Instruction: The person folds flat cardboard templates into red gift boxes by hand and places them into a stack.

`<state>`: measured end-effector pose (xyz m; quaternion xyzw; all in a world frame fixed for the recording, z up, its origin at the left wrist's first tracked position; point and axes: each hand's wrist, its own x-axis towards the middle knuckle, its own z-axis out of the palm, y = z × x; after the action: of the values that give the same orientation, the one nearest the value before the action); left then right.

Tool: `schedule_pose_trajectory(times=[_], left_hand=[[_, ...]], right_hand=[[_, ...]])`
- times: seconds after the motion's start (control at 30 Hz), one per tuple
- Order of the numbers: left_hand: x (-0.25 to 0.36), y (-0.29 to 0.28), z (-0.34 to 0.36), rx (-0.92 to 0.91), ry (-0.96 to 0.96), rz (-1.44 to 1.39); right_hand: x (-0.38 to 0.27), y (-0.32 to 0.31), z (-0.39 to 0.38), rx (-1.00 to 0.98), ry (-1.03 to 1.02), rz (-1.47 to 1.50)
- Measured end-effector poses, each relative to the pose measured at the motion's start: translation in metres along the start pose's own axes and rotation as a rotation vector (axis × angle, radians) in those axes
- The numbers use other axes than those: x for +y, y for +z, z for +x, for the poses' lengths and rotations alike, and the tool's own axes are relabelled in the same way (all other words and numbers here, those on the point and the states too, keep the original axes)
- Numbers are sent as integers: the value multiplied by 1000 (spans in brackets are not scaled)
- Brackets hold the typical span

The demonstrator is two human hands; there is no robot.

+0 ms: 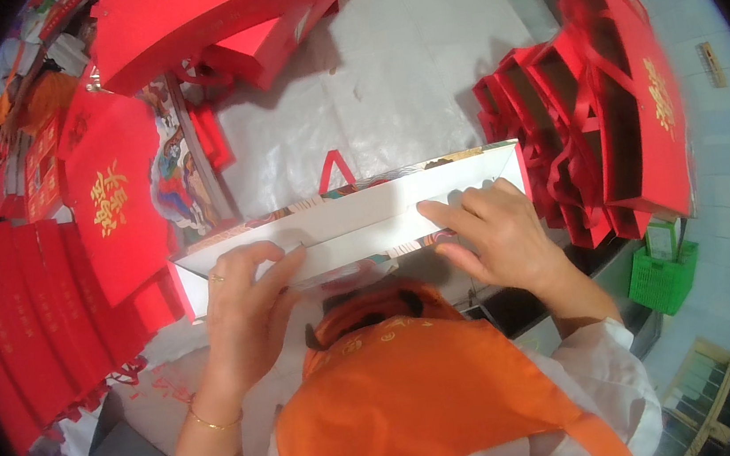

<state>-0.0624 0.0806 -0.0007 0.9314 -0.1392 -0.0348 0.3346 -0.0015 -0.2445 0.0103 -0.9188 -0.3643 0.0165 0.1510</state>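
Note:
A long, narrow paper gift bag stands open toward me, white inside, with a colourful pattern outside and red end panels. A red ribbon handle sticks up beyond its far rim. My left hand is at the bag's left end, fingers bent over the near rim and thumb and fingertip close together. Near the right end, my right hand grips the near rim, fingers inside the opening and thumb outside. The bag's lower part is hidden from view.
Several red gift bags with ribbon handles stand at the right. More red bags stack at the left, and others lie at the far side. A whitish sheet covers the table. A green basket sits low at the right.

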Motion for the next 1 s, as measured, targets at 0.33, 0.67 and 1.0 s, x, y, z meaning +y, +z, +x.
schedule_pose_trajectory(times=[0.33, 0.67, 1.0], left_hand=[[8, 8, -6, 159, 84, 253], [-3, -22, 5, -8, 102, 387], [-7, -5, 6, 87, 149, 349]], right_hand=[[3, 0, -3, 102, 58, 16], [7, 5, 8, -30, 33, -68], [3, 7, 16, 51, -74, -46]])
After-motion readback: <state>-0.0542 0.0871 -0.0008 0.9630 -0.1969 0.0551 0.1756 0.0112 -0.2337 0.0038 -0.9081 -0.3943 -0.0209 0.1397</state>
